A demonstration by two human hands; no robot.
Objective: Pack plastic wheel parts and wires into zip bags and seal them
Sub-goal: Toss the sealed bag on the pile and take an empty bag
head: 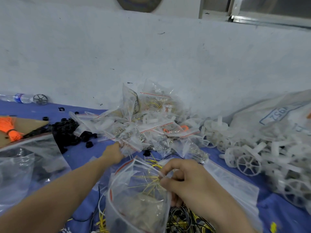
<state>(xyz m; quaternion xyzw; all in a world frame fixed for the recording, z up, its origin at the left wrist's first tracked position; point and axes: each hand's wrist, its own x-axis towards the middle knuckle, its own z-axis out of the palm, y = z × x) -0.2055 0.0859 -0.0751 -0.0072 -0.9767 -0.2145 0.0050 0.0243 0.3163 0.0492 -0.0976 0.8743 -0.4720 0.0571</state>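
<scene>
The right grip (185,180) pinches yellow wires (149,184) at the mouth of an open zip bag (134,199), just above the blue worktop (80,153). The left grip (114,152) grasps a filled bag (130,142) at the near edge of the bag pile (151,118) (red-striped seals). White wheel parts (249,163) lie heaped to the right.
</scene>
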